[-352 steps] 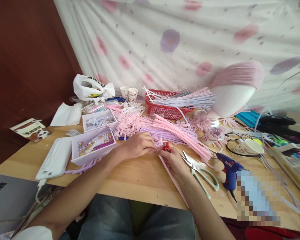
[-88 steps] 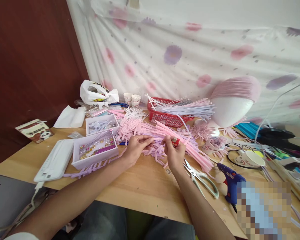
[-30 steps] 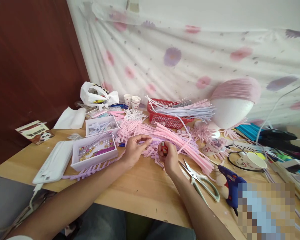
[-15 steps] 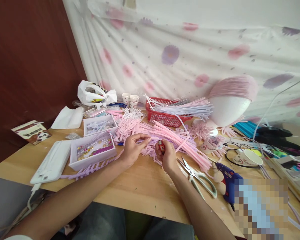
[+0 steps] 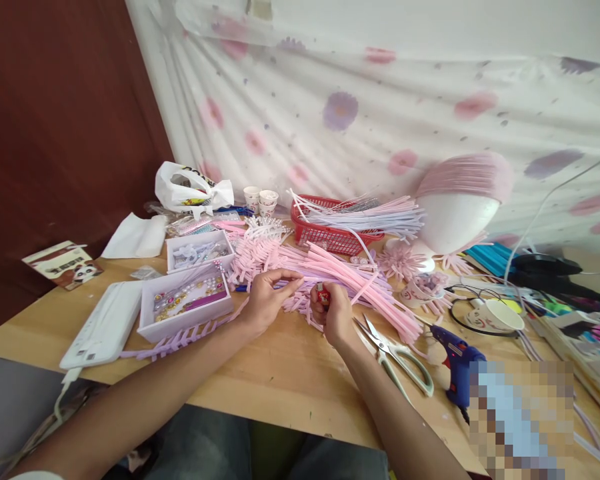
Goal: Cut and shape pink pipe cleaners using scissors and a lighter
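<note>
My right hand (image 5: pixel 334 312) is wrapped around a small red lighter (image 5: pixel 323 295), whose metal top shows above the fist. Just left of it, my left hand (image 5: pixel 269 300) pinches thumb and forefinger together; whatever lies between the tips is too small to make out. Behind both hands spreads a pile of pink pipe cleaners (image 5: pixel 350 270), with lilac ones among them. Shorter pink pieces (image 5: pixel 254 261) are heaped beyond the left hand. Scissors (image 5: pixel 397 353) lie partly open beside my right wrist.
A blue glue gun (image 5: pixel 455 363) and a paper cup (image 5: pixel 497 315) are at right. Behind stand a red basket (image 5: pixel 325 235) and a white head form (image 5: pixel 457 217). White boxes of beads (image 5: pixel 185 323) and a white power bank (image 5: pixel 101 325) sit left.
Both hands hold nearly the same places, with the left fingertips still pinched and the right hand still around the lighter. The view has shifted very slightly.
</note>
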A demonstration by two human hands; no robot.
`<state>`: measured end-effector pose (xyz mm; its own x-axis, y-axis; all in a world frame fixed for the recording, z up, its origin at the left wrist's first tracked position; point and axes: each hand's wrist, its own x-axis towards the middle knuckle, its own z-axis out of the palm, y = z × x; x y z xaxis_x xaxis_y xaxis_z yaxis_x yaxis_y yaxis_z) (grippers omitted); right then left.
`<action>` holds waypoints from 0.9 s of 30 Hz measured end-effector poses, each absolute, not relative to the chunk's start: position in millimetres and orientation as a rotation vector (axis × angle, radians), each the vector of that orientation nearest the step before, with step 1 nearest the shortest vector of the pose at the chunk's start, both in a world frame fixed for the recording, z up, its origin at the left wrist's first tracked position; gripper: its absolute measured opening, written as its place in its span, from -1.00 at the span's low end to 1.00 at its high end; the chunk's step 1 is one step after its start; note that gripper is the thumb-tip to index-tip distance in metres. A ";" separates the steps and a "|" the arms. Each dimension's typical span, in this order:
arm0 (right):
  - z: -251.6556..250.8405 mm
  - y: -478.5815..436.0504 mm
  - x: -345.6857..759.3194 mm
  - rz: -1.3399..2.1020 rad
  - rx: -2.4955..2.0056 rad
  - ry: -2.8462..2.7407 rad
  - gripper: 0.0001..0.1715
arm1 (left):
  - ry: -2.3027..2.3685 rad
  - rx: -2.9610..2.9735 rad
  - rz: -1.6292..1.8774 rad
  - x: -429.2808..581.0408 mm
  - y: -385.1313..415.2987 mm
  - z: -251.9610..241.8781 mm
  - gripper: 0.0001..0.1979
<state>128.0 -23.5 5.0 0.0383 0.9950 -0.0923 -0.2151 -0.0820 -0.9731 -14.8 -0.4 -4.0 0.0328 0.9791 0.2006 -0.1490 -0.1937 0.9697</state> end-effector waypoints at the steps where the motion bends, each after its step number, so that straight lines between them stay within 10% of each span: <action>1: 5.0 -23.4 128.1 1.336 -1.129 -0.966 -0.64 | 0.964 1.265 1.383 -14.8 -0.5 -3.8 -0.80; 27: 4.2 -25.7 136.6 0.754 -1.159 -1.242 -0.63 | 0.985 1.277 1.340 -16.0 -1.3 -2.4 -0.74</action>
<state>136.6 -25.7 4.2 0.2154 0.9239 0.3163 0.1458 0.2898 -0.9459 -16.0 -1.3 -2.4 0.0552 0.9823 0.1790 -0.1230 -0.1712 0.9775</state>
